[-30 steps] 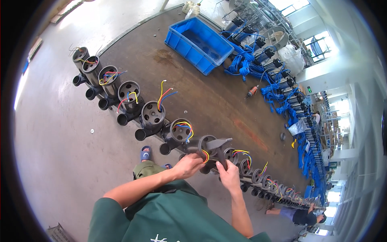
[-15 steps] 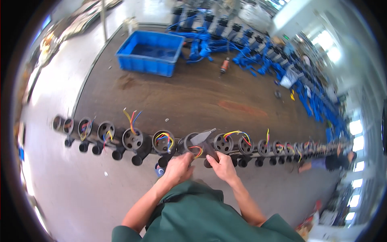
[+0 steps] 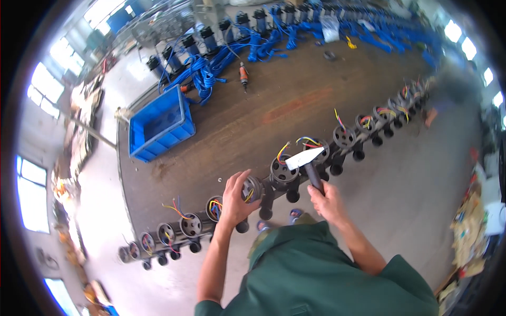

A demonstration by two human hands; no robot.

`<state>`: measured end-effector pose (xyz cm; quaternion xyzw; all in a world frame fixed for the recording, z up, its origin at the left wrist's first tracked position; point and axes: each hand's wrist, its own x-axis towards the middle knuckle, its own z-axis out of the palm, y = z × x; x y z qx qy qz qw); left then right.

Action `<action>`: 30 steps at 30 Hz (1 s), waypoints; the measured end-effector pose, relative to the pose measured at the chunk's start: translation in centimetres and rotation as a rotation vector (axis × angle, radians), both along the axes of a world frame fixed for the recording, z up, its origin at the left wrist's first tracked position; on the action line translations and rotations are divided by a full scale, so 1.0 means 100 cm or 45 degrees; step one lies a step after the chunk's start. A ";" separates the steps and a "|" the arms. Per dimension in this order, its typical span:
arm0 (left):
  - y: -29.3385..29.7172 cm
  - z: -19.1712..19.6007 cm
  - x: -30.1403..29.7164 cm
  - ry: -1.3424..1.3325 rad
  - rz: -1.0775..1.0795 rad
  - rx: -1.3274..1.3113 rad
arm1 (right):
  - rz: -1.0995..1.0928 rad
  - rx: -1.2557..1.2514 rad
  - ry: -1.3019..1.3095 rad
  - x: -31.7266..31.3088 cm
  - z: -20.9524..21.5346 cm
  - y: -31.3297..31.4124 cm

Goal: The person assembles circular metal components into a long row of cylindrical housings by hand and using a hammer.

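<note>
A hammer with a pale, wedge-ended head [image 3: 304, 158] and a dark handle is in my right hand [image 3: 328, 202], its fingers closed round the handle. The head is over the row, in front of a round black housing [image 3: 284, 169] with holes and coloured wires. My left hand [image 3: 235, 200] curves around another black cylindrical housing [image 3: 254, 188], thumb at the near side and fingers at the far rim. Yellow wire shows inside that housing, and the hand hides part of it. Just left, a housing with yellow, red and blue wires [image 3: 215, 206] is partly covered by my hand.
Similar housings with side pipes line the table's near edge both ways. On the brown table [image 3: 221, 137] are a blue crate [image 3: 163, 126], an orange-and-black power tool [image 3: 243, 77] and blue cable coils [image 3: 200, 76]. Motor units stand along the far edge. A blurred person is at far right.
The view has turned to the right. The hammer has risen off the housing between my hands and moved right with my right hand. My left hand has opened wider around a housing.
</note>
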<state>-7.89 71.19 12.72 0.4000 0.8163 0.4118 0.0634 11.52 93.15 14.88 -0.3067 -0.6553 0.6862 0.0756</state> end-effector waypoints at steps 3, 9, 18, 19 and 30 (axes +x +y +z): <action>-0.015 -0.015 0.012 0.016 0.060 0.158 | -0.088 0.045 -0.027 0.014 -0.007 -0.005; 0.015 0.014 0.015 0.427 -0.202 -0.520 | -0.089 0.253 -0.194 0.029 -0.016 -0.002; 0.033 0.059 -0.008 0.302 0.034 -0.054 | -0.085 0.259 -0.237 0.041 -0.007 -0.002; 0.032 0.070 -0.018 0.112 0.054 0.033 | -0.095 0.238 -0.251 0.042 -0.007 -0.003; 0.016 0.096 -0.051 -1.821 -0.250 0.721 | -0.079 0.295 -0.103 0.028 0.002 -0.003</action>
